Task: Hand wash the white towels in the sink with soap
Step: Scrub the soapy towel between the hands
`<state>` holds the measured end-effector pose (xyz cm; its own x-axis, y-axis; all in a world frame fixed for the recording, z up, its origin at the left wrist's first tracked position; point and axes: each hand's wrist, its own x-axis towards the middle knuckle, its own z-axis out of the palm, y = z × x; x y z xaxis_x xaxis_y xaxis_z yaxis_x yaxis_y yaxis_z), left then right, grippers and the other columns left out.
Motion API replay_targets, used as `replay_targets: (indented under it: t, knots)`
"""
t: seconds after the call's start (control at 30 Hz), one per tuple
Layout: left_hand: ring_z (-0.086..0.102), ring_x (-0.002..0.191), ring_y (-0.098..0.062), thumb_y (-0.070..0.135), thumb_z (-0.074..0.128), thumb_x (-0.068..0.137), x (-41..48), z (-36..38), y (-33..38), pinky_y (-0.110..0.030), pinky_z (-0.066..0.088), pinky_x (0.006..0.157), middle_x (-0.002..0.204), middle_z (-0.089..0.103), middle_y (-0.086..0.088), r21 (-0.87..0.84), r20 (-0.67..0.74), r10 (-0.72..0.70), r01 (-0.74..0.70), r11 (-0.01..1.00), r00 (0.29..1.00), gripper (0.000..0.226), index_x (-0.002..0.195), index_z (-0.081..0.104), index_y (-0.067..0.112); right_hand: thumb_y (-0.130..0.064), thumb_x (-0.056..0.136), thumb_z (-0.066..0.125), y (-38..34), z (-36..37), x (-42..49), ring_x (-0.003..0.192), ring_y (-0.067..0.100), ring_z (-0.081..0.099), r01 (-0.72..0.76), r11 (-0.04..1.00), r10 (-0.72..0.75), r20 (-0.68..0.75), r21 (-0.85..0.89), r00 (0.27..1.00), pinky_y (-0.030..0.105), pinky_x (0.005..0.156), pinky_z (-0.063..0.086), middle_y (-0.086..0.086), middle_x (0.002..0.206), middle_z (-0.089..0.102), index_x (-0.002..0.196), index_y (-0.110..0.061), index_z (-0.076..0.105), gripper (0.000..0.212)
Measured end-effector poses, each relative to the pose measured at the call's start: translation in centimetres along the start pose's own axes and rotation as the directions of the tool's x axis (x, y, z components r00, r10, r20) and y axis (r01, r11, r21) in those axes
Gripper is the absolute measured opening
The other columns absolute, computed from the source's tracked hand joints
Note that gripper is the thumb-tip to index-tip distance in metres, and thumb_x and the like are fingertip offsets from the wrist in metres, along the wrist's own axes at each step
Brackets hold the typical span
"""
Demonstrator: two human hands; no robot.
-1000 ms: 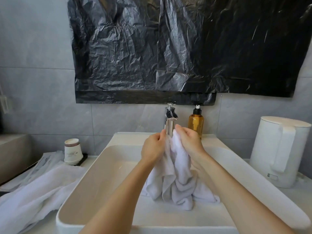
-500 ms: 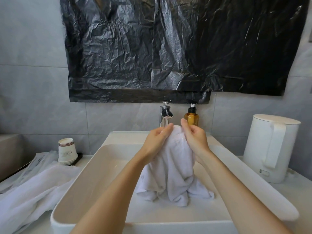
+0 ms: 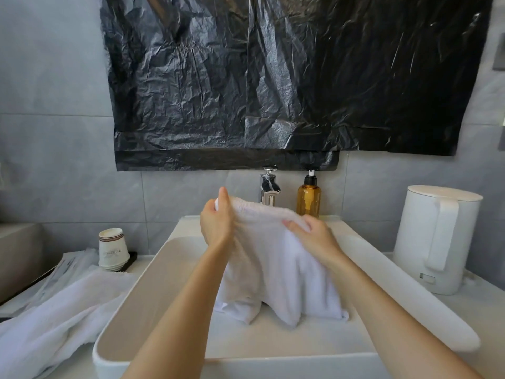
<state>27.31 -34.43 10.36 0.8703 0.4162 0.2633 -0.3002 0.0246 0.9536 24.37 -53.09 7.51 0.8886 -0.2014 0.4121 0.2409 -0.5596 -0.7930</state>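
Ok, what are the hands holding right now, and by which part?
Both hold one towel by its top edge: the left hand grips the left end, the right hand the right end. The rest hangs into the sink.

The towel [image 3: 273, 269] is plain white, and so is the second towel [image 3: 54, 318]. The sink [image 3: 131, 310] is glossy white, and the bench [image 3: 483, 307] is white as well. The wall tiles [image 3: 54, 160] are grey with paler joint lines. The plastic sheet [image 3: 273, 77] is black, crinkled and shiny. The tap [image 3: 269, 187] is silver chrome. The soap bottle [image 3: 308, 201] is amber with a black pump. The kettle [image 3: 434, 239] is matt white. The paper cup [image 3: 112, 247] is white with a brown band near its top.
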Motion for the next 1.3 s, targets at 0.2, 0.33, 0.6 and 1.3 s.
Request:
replay_targets:
  t: [0.2,0.33,0.6,1.3]
  knots:
    - [0.049,0.074,-0.026,0.048,0.043,0.099,0.1,-0.1,-1.0,-0.037,0.035,0.067,0.074,0.055,-0.002,0.284,0.202,0.252,-0.303,0.91,0.946,0.044,0.07,0.041,0.016,-0.072,0.075,0.048,-1.7,-1.5,-0.6,0.056,0.015,0.046,0.08,0.959,-0.184,-0.382,-0.272,0.906,0.029,0.047,0.026,-0.006,0.058,0.047,0.071,-0.018,0.046,0.054]
    - [0.057,0.091,-0.039,0.048,0.045,0.097,-0.6,0.9,-2.6,-0.04,0.04,0.073,0.089,0.064,-0.019,0.444,0.328,0.191,-0.329,0.833,0.925,0.044,0.068,0.04,0.016,-0.06,0.091,0.047,-0.7,-0.4,-0.3,0.092,0.023,0.055,-0.085,0.974,0.098,0.051,-0.208,0.994,0.029,0.062,0.036,0.002,0.098,0.059,0.103,-0.015,0.056,0.047]
    - [0.056,0.095,-0.041,0.045,0.046,0.097,-3.0,2.4,-2.4,-0.036,0.032,0.064,0.09,0.062,-0.02,0.374,0.327,0.151,-0.275,0.886,0.933,0.043,0.066,0.036,0.017,-0.044,0.091,0.05,-3.2,1.1,-1.8,0.095,0.025,0.054,-0.064,0.982,0.068,0.018,-0.176,0.998,0.037,0.076,0.042,0.001,0.101,0.056,0.107,-0.014,0.042,0.035]
    - [0.048,0.069,-0.024,0.034,0.043,0.1,-3.2,3.0,-2.4,-0.035,0.038,0.068,0.066,0.053,0.0,0.122,0.277,0.009,-0.044,0.991,0.961,0.041,0.064,0.047,0.015,-0.025,0.1,0.043,-4.3,4.2,-1.8,0.07,0.019,0.05,0.052,0.996,-0.042,-0.128,0.078,0.991,0.032,0.061,0.035,-0.003,0.07,0.05,0.083,-0.014,0.042,0.021]
